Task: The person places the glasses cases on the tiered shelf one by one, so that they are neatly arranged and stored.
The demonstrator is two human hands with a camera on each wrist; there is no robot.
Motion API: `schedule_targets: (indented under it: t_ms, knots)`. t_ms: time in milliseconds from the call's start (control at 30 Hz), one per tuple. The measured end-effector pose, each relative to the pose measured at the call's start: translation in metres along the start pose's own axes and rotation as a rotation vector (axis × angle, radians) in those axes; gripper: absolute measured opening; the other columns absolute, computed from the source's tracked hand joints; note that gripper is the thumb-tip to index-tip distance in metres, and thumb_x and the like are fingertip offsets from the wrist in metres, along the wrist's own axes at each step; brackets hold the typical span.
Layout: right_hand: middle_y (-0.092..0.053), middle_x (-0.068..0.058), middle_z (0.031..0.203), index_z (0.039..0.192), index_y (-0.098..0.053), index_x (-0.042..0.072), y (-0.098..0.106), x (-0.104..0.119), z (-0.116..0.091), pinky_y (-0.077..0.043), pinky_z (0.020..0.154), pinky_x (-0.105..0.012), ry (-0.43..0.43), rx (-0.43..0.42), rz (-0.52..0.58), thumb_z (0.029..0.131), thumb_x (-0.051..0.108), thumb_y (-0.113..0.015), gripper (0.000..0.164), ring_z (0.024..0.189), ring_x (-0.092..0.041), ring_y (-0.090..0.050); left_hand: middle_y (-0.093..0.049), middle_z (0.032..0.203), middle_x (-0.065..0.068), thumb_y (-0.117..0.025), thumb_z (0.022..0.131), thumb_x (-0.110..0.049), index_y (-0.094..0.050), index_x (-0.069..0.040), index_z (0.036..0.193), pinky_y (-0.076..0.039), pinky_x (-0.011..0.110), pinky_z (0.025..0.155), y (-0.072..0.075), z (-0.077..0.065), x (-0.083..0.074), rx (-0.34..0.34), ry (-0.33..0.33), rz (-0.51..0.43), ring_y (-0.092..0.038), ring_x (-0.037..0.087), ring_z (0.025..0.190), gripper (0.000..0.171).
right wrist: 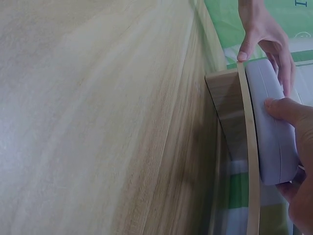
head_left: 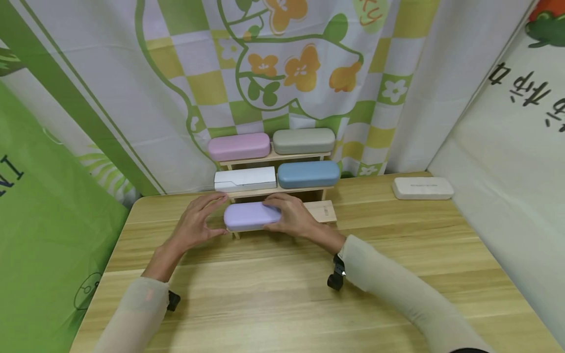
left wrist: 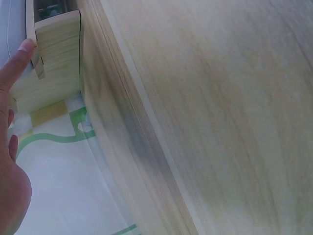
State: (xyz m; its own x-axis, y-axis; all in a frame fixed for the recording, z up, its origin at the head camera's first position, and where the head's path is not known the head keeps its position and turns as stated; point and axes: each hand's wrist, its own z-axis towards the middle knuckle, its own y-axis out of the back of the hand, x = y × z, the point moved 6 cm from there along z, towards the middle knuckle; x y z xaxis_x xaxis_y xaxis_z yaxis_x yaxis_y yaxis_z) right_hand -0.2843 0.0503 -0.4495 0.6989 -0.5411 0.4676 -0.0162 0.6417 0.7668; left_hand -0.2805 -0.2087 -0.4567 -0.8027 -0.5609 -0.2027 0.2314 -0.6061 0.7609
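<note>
A lavender glasses case (head_left: 249, 216) lies on the left part of the lowest step of a small wooden tiered stand (head_left: 321, 211). My right hand (head_left: 292, 215) grips the case at its right end, thumb on the front side and fingers over the back. At the stand's left end, my left hand (head_left: 194, 223) is spread, its thumb touching the front corner of the lowest step. In the right wrist view, the left hand's fingers (right wrist: 284, 61) reach behind the lavender case's far end; whether they touch it I cannot tell.
The middle step carries a white case (head_left: 245, 179) and a blue case (head_left: 308, 174). On the top step sit a pink case (head_left: 239, 146) and a grey-green case (head_left: 303, 141). An off-white case (head_left: 423, 188) lies on the wooden table (head_left: 273, 294) at right. A patterned curtain (head_left: 282, 63) hangs behind.
</note>
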Motion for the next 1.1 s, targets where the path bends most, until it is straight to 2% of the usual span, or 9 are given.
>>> schedule_targets:
  t_ms: [567,1100]
  knots:
    - [-0.074,-0.012,0.131,0.128,-0.075,0.003,-0.0064,0.0083,0.0048,-0.057,0.105,-0.039,-0.045,-0.015,-0.092,0.076,0.032,-0.098,0.064,0.123,-0.029,-0.069,-0.062,0.144,0.021,-0.111,0.043,-0.013,-0.064,0.0,0.142,-0.047,0.064,0.108,0.0004,0.0014,-0.0017,0.013,0.021,-0.002,-0.057,0.045,0.131,0.11]
    - [-0.074,-0.013,0.13,0.127,-0.076,0.004,-0.0081,0.0103,0.0045,-0.059,0.101,-0.039,-0.029,-0.043,-0.118,0.077,0.033,-0.098,0.062,0.122,-0.029,-0.07,-0.062,0.143,0.022,-0.11,0.044,-0.011,-0.063,0.002,0.142,-0.048,0.065,0.107,0.0006,0.0012,-0.0026,0.011,0.016,-0.008,-0.059,0.05,0.127,0.109]
